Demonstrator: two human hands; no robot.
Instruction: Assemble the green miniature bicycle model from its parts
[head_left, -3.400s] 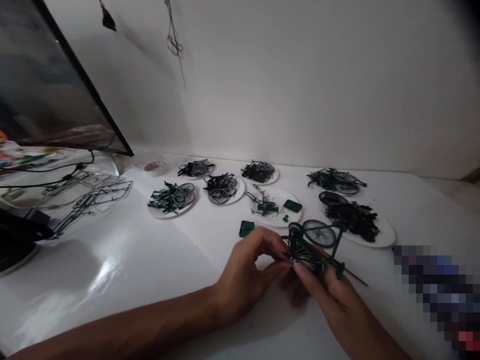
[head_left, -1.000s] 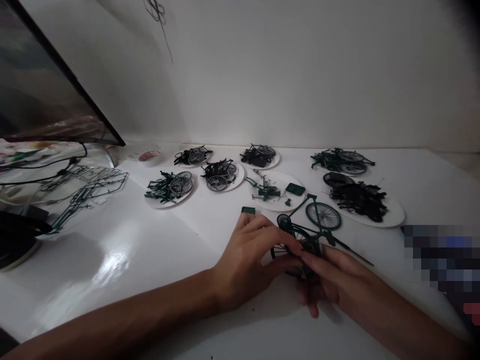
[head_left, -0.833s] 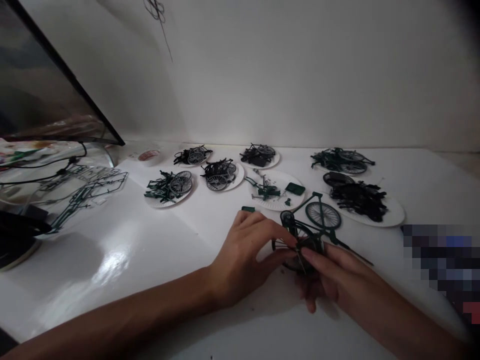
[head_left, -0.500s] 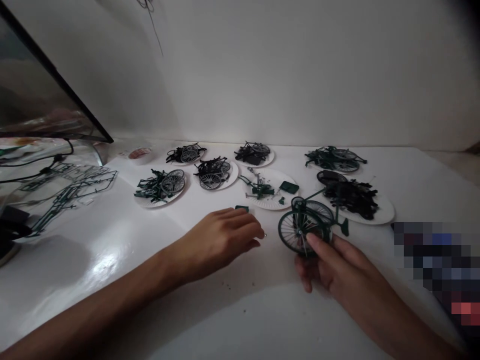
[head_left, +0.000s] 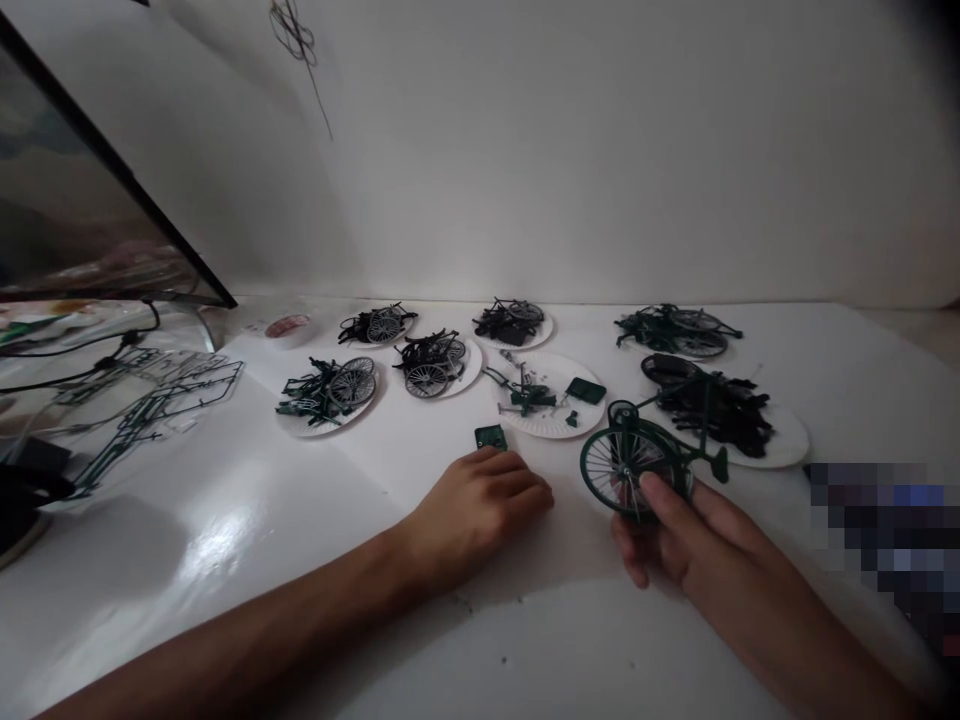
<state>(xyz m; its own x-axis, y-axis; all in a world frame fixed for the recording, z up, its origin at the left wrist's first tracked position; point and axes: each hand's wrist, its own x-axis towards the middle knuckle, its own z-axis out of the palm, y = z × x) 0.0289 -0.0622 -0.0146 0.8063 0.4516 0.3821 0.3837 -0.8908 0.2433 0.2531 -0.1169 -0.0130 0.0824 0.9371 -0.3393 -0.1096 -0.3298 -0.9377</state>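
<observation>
White table (head_left: 315, 600) carries everything. Fingers (head_left: 660, 490) of the right hand (head_left: 705, 540) grip the small green model bicycle (head_left: 626, 465) by its wheel, and its frame points up and right, toward a paper plate (head_left: 791, 450) of black parts. Left of the bicycle, the left hand (head_left: 472, 510) lies on the table, loosely curled and holding nothing; before, it was on the bicycle. Small green piece (head_left: 490, 437) sits just beyond it.
</observation>
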